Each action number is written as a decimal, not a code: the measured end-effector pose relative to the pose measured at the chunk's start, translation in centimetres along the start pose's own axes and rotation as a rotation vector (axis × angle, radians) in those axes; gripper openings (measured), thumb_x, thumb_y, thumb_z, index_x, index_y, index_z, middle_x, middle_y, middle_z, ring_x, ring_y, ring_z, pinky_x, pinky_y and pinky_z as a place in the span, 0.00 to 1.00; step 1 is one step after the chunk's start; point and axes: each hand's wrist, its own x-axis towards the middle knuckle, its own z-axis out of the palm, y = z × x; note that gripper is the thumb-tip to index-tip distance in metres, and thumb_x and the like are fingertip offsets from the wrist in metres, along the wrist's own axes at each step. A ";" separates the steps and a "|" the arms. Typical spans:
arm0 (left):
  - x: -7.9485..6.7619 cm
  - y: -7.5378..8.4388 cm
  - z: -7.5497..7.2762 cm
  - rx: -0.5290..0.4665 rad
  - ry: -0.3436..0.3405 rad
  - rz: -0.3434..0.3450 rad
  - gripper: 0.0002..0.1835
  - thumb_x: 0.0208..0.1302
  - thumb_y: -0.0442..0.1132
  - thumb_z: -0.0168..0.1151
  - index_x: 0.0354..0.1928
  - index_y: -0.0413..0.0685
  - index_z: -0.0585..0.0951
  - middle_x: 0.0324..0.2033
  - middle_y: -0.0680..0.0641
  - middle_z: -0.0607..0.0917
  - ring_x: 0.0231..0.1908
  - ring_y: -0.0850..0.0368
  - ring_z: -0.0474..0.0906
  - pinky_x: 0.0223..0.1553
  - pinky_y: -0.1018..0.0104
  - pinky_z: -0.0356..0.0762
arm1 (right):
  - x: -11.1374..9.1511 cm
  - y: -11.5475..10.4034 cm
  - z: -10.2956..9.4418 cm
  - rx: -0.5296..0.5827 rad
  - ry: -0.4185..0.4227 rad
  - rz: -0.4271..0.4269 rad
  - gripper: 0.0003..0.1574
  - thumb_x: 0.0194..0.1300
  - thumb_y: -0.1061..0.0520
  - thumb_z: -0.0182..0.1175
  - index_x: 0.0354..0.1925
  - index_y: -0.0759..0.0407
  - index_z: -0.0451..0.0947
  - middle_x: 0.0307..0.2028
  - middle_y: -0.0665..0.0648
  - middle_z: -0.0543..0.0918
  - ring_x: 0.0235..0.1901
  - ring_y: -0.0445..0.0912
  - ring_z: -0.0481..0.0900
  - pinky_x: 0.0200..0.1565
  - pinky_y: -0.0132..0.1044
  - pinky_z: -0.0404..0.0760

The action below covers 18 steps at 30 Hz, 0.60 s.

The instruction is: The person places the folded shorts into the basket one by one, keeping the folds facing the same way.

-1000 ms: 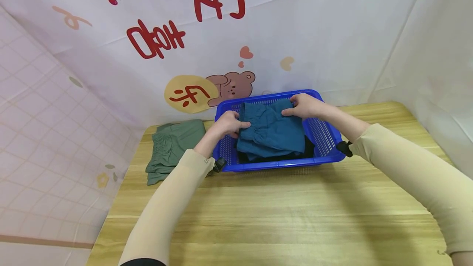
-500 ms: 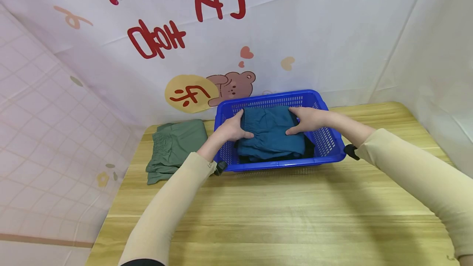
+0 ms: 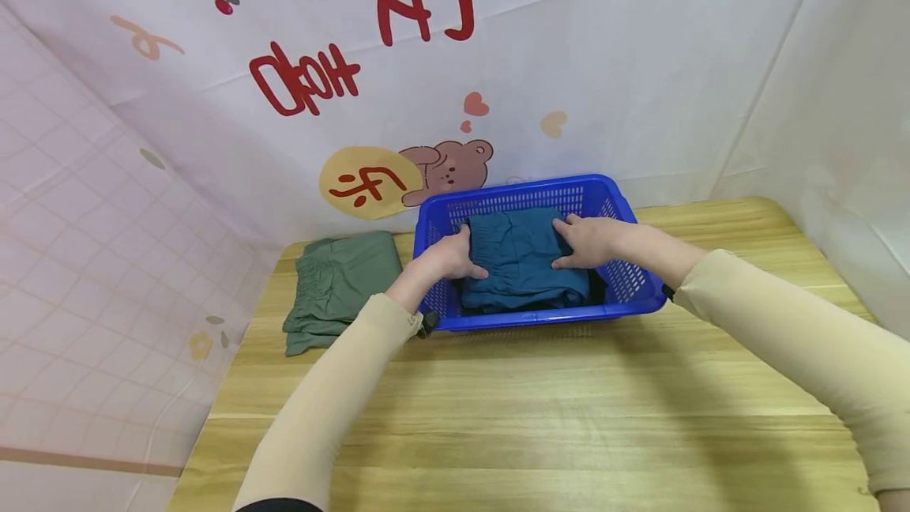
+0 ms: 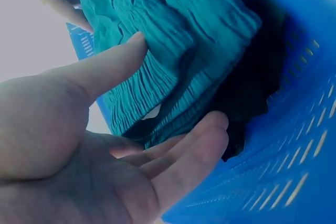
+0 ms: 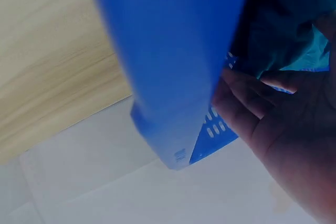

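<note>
Folded teal shorts (image 3: 522, 259) with a gathered elastic waistband lie in the blue plastic basket (image 3: 540, 318), on top of black cloth (image 4: 252, 82). My left hand (image 3: 449, 257) is at their waistband side, fingers fairly straight and thumb against the gathered fabric. The left wrist view shows those fingers (image 4: 184, 161) alongside the folded edge, spread apart from the thumb. At the opposite side, my right hand (image 3: 592, 242) touches the shorts with extended fingers. In the right wrist view its fingers (image 5: 244, 98) reach down inside the basket wall, their tips partly hidden.
Folded green shorts (image 3: 344, 283) lie on the wooden table (image 3: 512, 409) left of the basket. A white printed cloth (image 3: 626, 62) hangs behind the table, close to the basket's far rim. The basket's perforated walls surround both hands' fingers.
The teal shorts have come lower into the basket and slightly toward me. Both hands have gone down with them, and their fingers have loosened from gripping the edges to lying against the sides.
</note>
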 end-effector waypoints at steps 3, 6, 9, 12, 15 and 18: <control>-0.3 0.1 0.2 0.016 0.049 -0.011 0.58 0.73 0.52 0.67 0.85 0.41 0.37 0.81 0.35 0.62 0.79 0.42 0.65 0.78 0.50 0.68 | -0.2 -0.1 -0.1 -0.013 0.023 0.011 0.56 0.76 0.37 0.59 0.80 0.75 0.52 0.76 0.81 0.62 0.75 0.74 0.64 0.74 0.67 0.68; -0.7 0.0 0.4 0.004 0.098 -0.007 0.57 0.73 0.52 0.67 0.85 0.40 0.38 0.82 0.34 0.60 0.82 0.42 0.59 0.81 0.50 0.63 | -0.6 -0.3 -0.4 -0.003 0.059 0.025 0.56 0.77 0.37 0.58 0.80 0.74 0.52 0.76 0.80 0.62 0.76 0.75 0.63 0.74 0.69 0.66; -1.3 -0.4 0.6 -0.028 0.151 0.034 0.55 0.74 0.52 0.65 0.85 0.40 0.40 0.83 0.34 0.56 0.84 0.42 0.54 0.83 0.49 0.60 | -1.3 -0.5 -0.9 0.019 0.110 0.032 0.55 0.77 0.37 0.58 0.81 0.72 0.52 0.77 0.80 0.61 0.76 0.75 0.62 0.74 0.70 0.66; -2.0 -1.0 0.9 -0.068 0.205 0.096 0.52 0.76 0.54 0.63 0.85 0.42 0.41 0.84 0.35 0.53 0.84 0.41 0.51 0.83 0.47 0.57 | -2.0 -1.0 -1.3 0.046 0.167 0.025 0.55 0.77 0.37 0.57 0.81 0.71 0.52 0.78 0.79 0.60 0.76 0.76 0.61 0.74 0.70 0.65; -2.5 -1.7 1.2 -0.096 0.264 0.160 0.50 0.77 0.54 0.61 0.85 0.44 0.44 0.85 0.36 0.50 0.85 0.39 0.49 0.84 0.44 0.56 | -2.7 -1.6 -1.4 0.074 0.219 0.008 0.54 0.78 0.37 0.57 0.81 0.70 0.52 0.79 0.78 0.59 0.77 0.75 0.59 0.76 0.69 0.63; -3.1 -2.3 1.6 -0.099 0.318 0.200 0.48 0.77 0.55 0.60 0.85 0.44 0.46 0.84 0.35 0.51 0.84 0.37 0.50 0.83 0.42 0.56 | -3.5 -2.4 -1.4 0.090 0.253 -0.009 0.53 0.78 0.37 0.57 0.82 0.68 0.52 0.80 0.77 0.57 0.78 0.74 0.58 0.77 0.69 0.61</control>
